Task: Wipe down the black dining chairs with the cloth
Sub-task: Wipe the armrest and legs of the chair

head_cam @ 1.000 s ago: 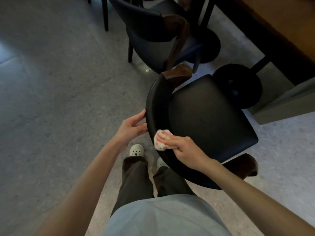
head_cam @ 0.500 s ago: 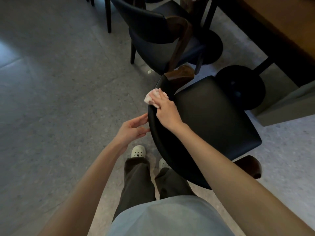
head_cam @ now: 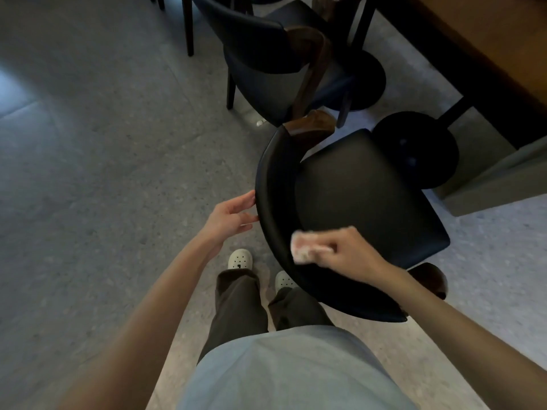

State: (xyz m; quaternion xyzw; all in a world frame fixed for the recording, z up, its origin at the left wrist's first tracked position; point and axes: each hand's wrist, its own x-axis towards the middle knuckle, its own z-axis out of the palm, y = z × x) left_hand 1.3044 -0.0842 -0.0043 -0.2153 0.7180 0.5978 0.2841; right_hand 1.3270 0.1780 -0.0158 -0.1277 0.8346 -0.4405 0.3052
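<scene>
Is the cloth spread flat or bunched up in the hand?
Bunched up: the right hand grips the cloth as a small wad against the chair back.

Left of the black padded chair with a curved back (head_cam: 355, 196) I see open grey speckled floor (head_cam: 103, 143), free to pass. Just beyond it a second dark upholstered chair (head_cam: 257, 39) stands close. Off its far right corner, a round black table base (head_cam: 414, 149) and the brown wooden table (head_cam: 488, 48) block the way.

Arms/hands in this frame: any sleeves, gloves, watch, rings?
No sleeves in view: left arm and right arm are bare to the frame edge. No gloves, watch or rings visible on left hand or right hand. The right hand is motion-blurred, so small items can't be ruled out.
</scene>
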